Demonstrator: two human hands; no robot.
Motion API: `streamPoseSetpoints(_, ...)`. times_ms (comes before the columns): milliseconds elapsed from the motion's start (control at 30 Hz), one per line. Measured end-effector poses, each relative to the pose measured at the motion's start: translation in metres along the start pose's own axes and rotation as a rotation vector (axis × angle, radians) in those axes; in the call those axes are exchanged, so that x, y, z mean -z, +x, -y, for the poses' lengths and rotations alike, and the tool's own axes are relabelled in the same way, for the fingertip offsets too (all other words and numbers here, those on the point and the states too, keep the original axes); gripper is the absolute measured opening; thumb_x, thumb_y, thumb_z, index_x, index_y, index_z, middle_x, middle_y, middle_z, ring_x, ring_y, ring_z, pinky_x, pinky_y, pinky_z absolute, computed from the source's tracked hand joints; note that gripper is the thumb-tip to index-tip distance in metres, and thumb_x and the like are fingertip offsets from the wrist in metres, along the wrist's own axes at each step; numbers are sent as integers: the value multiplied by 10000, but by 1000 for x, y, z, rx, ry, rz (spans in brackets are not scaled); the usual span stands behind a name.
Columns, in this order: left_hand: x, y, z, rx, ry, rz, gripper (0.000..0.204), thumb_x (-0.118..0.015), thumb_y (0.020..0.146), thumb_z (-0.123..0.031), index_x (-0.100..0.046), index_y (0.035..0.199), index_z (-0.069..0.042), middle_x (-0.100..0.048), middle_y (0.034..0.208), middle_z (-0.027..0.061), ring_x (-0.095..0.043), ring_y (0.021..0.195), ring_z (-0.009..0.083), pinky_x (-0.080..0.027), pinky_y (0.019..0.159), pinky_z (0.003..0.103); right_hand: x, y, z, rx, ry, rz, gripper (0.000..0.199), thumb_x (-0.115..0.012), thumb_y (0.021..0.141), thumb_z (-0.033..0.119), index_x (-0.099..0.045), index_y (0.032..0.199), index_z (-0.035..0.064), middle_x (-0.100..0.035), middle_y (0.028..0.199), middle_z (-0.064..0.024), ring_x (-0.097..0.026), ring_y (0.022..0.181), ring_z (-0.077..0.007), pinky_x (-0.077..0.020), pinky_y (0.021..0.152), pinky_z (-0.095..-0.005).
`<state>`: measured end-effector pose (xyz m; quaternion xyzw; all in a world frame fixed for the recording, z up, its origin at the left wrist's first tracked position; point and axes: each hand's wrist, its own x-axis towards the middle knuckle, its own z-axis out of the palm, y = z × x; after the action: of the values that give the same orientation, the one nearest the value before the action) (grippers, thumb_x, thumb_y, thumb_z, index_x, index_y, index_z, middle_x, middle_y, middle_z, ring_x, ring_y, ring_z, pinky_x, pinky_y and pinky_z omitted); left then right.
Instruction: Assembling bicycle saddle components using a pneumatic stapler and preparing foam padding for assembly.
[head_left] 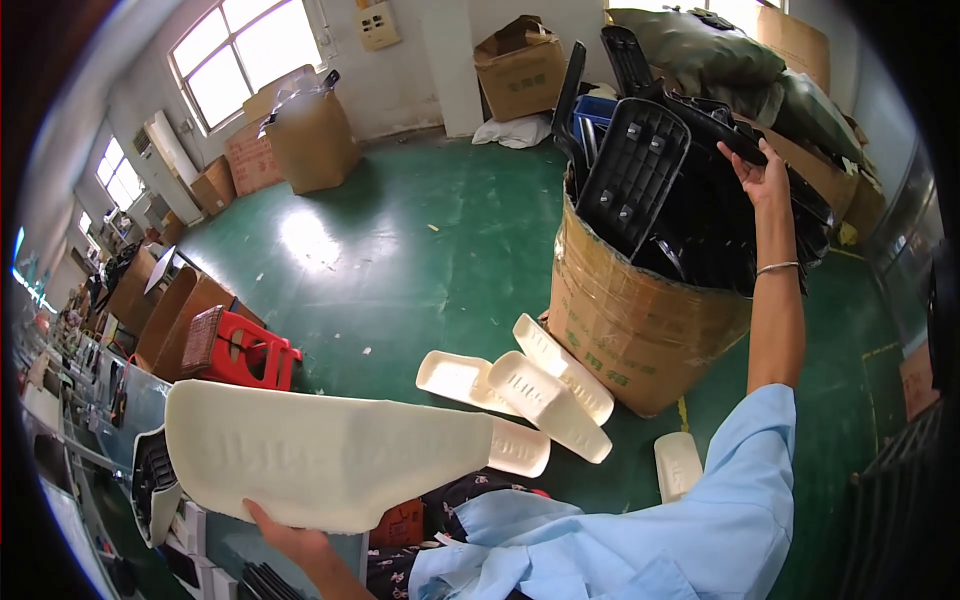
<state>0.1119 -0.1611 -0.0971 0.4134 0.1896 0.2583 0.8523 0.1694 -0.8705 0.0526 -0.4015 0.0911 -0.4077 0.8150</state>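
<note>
Holding a pad [320, 450] at left, touching a panel [722, 122] at right

1. Hands. I read the hands as well apart. I have the left hand [295, 545] clamped on the near edge of the pad, its fingers hidden beneath. I have the right hand [762, 178] touching the panel's rim, atop the carton [640, 320]; whether it is closed there, I cannot tell.

2. Placement. The pad extends broad end left, narrow end right, over the table [225, 540]; I cannot tell whether the table bears its weight. I judge the near-edge hold serves to steady it while the other arm stretches out. Floor pads [550, 400] overlap beside the carton, probably for easy reach. A lone pad [680, 465] lies apart, near the blue sleeve [750, 450].

3. Containers. The carton is wrapped in clear film, presumably to stiffen its walls. Black parts heap above its rim; a ribbed panel [640, 165] leans at the near side. A blue item [597, 110] shows among them. The far carton [310, 145] is topped with plastic-covered items that I cannot identify. The wall carton [520, 80] has raised flaps; its contents are hidden from me.
</note>
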Motion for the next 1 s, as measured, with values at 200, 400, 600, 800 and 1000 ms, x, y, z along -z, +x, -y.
streamPoseSetpoints(200, 0, 5, 2, -7, -43, -3, 526, -390, 953, -391, -362, 1328, -23, -423, 1331, 116, -435, 1193, 271, -386, 987, 395, 8, -13, -26, 42, -358, 64, 773, -576, 729, 658, -526, 1043, -47, -635, 987, -191, -668, 824, -239, -547, 636, -272)
streamPoseSetpoints(400, 6, 2, 3, -25, 9, -19, 525, -365, 959, -391, -361, 1327, -18, -439, 1314, 119, -460, 1169, 267, -411, 967, 384, 38, -39, -56, 75, -404, 279, 891, -505, 738, 699, -430, 1243, -31, -504, 1251, -170, -496, 1164, -243, -514, 799, -311)
streamPoseSetpoints(600, 28, 9, 6, -100, 114, -18, 521, -358, 957, -387, -361, 1326, -19, -437, 1317, 130, -462, 1169, 285, -419, 960, 407, 25, -47, -126, 139, -851, 31, 705, -602, 795, 560, -477, 1249, 34, -527, 1234, -116, -473, 1163, -228, -406, 901, -399)
streamPoseSetpoints(800, 57, 21, 4, -4, -195, 29, 596, -421, 920, -416, -317, 1359, -26, -379, 1377, 141, -361, 1255, 320, -266, 1065, 463, 0, -25, -205, 528, -1664, -20, 503, -345, 950, 429, -625, 956, 10, -620, 824, -250, -610, 804, -407, -481, 685, -480)
streamPoseSetpoints(1000, 45, 19, 3, 47, -304, -95, 516, -408, 946, -367, -353, 1335, -32, -428, 1348, 128, -412, 1222, 308, -307, 1044, 434, 0, 66, -162, 607, -1481, -134, 546, -350, 961, 419, -554, 1137, -55, -650, 966, -204, -628, 884, -365, -502, 737, -416)
